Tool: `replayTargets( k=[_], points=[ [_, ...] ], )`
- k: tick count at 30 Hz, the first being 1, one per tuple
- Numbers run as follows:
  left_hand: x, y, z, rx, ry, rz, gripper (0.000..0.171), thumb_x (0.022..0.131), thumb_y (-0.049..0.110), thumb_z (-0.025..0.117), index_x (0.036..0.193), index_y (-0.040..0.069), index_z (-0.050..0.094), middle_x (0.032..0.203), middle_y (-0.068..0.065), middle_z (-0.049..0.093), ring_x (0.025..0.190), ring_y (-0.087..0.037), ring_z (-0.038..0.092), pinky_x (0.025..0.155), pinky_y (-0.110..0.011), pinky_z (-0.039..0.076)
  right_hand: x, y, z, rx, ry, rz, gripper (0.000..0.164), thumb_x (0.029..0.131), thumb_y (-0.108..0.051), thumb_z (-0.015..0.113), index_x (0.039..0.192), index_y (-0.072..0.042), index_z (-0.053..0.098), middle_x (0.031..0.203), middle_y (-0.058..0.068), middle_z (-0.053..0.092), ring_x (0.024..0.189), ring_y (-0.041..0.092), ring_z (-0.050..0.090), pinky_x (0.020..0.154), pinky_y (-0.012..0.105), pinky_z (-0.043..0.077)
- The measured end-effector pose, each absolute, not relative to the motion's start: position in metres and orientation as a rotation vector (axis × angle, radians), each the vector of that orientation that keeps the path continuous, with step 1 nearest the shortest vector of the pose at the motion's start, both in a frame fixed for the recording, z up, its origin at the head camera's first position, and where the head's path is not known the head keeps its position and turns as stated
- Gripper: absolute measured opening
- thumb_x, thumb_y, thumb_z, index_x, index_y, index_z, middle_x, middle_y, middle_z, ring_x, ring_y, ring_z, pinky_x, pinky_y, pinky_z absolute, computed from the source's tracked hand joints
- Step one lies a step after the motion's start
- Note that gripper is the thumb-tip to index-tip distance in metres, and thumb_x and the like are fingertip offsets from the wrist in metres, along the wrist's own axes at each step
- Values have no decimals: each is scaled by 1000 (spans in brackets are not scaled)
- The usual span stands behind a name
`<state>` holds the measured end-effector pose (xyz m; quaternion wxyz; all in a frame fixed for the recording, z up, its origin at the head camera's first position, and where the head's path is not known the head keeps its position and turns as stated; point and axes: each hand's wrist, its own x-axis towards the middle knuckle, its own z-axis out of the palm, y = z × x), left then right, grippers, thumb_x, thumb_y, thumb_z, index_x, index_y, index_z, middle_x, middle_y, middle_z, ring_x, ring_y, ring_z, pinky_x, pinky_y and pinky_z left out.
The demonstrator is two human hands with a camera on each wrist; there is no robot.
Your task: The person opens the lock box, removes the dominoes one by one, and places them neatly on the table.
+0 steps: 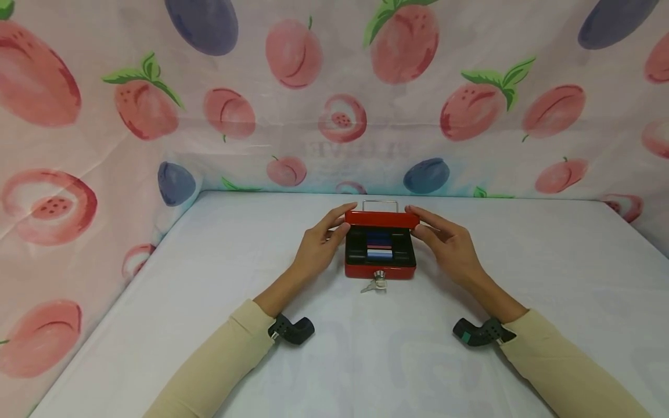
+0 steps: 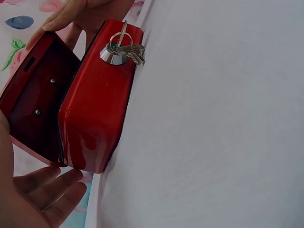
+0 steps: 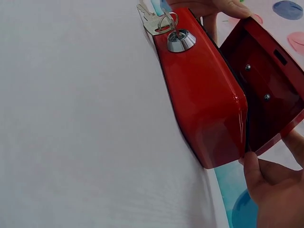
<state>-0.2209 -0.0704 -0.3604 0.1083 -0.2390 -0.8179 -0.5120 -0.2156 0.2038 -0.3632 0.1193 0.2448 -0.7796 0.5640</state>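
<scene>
A red cash box [image 1: 380, 271] stands on the white table with its lid [image 1: 382, 219] raised and tilted back. My left hand [image 1: 316, 244] holds the lid's left side, thumb toward the front and fingers around the outer edge. On the opposite side my right hand [image 1: 453, 246] grips the lid in the same manner. Inside the box sits a black tray [image 1: 357, 244] with a flat blue and white piece [image 1: 379, 254] in its middle. Keys [image 1: 376, 284] on a ring hang from the silver lock [image 3: 181, 42] at the front. Two screws show inside the lid in both wrist views.
A wire carry handle [image 1: 380, 202] sticks up behind the lid. White cloth covers the table [image 1: 334, 354]. A fruit-patterned curtain [image 1: 251, 52] rises along the back and left edges. Each wrist wears a black camera mount [image 1: 292, 331].
</scene>
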Motion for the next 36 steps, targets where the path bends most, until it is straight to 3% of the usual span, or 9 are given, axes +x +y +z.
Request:
replayTargets(
  k=[10,20,27,32,36],
  points=[
    [-219,-66,-357,-651,-2426,-1505,45,101,30,48,145,35,39,132,-10,56,106,-27,63,86,-43,51,-212,199,-353,718,-2343,1566,44,101,-13,48,144,-23,45,144,2,45,117,26,56,90,25,47],
    [-224,-72,-361,-788,-2365,-1484,49,102,17,46,148,30,36,140,-7,50,106,-28,63,91,-44,49,-220,202,-350,724,-2388,1514,45,102,-16,47,147,-23,41,142,8,47,111,28,60,87,34,50],
    [-235,-78,-361,-875,-2340,-1349,49,102,13,46,148,28,38,126,-11,61,94,-23,68,92,-40,49,-225,201,-346,690,-2407,1483,45,103,-20,44,148,-24,39,145,10,44,107,31,63,82,34,52],
    [-238,-81,-360,-889,-2370,-1298,53,102,14,47,150,30,33,122,-12,64,94,-25,68,89,-38,50,-228,201,-344,680,-2445,1407,47,104,-18,42,148,-33,35,148,10,40,101,32,65,80,36,52],
    [-239,-82,-357,-881,-2416,-1243,56,101,14,48,151,32,30,121,-13,64,93,-23,68,87,-37,51,-222,197,-336,708,-2426,1364,48,103,-13,42,150,-24,34,147,15,40,98,35,66,79,39,52]
  ],
)
